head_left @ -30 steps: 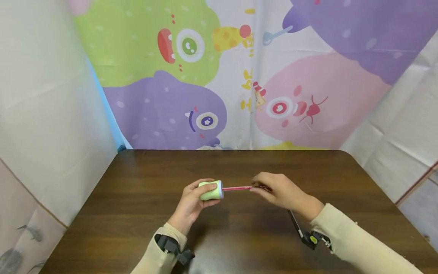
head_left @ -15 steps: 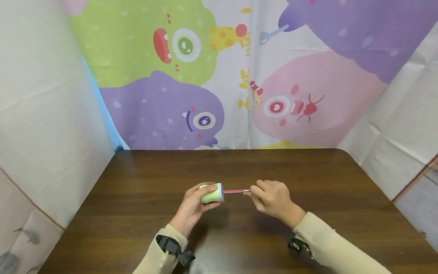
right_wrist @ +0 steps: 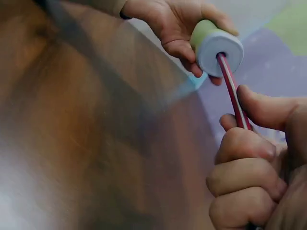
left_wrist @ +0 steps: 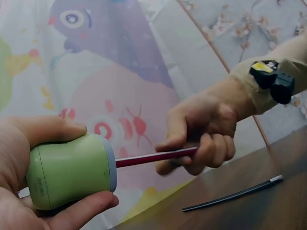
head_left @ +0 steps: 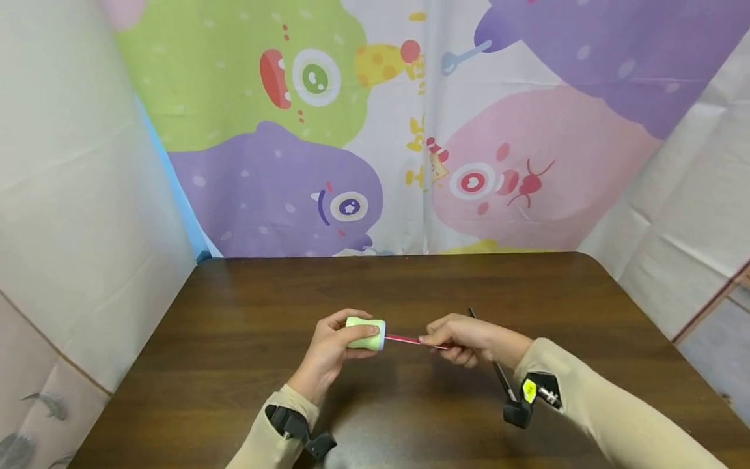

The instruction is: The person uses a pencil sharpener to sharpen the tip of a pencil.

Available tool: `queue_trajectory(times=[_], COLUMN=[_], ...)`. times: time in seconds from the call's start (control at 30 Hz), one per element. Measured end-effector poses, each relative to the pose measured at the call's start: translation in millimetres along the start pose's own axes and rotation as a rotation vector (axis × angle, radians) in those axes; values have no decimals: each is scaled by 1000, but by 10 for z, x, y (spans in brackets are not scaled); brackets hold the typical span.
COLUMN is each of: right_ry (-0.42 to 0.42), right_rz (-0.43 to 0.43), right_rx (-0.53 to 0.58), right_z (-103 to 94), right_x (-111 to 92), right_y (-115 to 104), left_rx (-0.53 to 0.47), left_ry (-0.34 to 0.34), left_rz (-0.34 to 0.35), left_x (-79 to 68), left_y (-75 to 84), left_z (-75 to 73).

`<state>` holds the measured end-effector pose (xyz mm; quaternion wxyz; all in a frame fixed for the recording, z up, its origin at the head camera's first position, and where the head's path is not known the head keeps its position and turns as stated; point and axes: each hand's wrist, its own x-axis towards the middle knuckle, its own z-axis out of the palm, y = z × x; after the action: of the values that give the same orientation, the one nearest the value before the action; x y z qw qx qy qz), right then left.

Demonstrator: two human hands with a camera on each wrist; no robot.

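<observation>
My left hand [head_left: 329, 348] grips a light-green, waisted pencil sharpener [head_left: 362, 334] between thumb and fingers, held above the table. Its pale blue-white face [right_wrist: 220, 53] has a hole, and one end of a red pencil [head_left: 404, 339] with a white stripe sits inside; that end is hidden. My right hand [head_left: 463, 339] pinches the pencil between thumb and forefinger, with the other fingers curled beneath, as the left wrist view [left_wrist: 201, 139] shows. A slim black stick [left_wrist: 232, 194] with a whitish end, like a second pencil, lies on the table below the right hand.
The dark wood table [head_left: 263, 293] runs back to a curtain [head_left: 404, 195] printed with cartoon monsters. Pale cloth [head_left: 88, 195] hangs on both sides. Black camera mounts [head_left: 518, 410] are strapped at both wrists.
My right hand has twisted about the pencil, back of the hand uppermost half a second ago and now thumb uppermost. The left hand holds the sharpener nearly still. The pencil stays in the hole.
</observation>
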<state>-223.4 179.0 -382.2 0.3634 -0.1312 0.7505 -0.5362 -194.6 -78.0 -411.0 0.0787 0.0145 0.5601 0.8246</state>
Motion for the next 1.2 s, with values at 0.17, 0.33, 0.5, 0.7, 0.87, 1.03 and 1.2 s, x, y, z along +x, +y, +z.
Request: queue_trajectory(times=[0.17, 0.33, 0.5, 0.7, 0.87, 1.03, 1.2], right_ry=[346, 819, 1128, 1068, 606, 163, 260], right_rz=[-666, -1479, -1723, -1360, -635, -71, -384], right_rx=[-600, -1296, -1376, -1134, -609, -67, -409], right_z=[55, 53, 62, 170, 196, -2, -10], right_x=[-89, 2, 181, 266, 145, 118, 74], right_y=[41, 19, 15, 224, 84, -38, -3], left_rx=[-53, -136, -157, -138, -93, -25, -43], left_ry=[23, 53, 66, 102, 67, 6, 26], left_rz=[13, 10, -34, -19, 14, 34, 22], left_x=[21, 49, 65, 94, 85, 33, 24], left_y=[34, 42, -26, -77, -45, -63, -70], left_z=[-9, -1, 40, 48, 29, 39, 38])
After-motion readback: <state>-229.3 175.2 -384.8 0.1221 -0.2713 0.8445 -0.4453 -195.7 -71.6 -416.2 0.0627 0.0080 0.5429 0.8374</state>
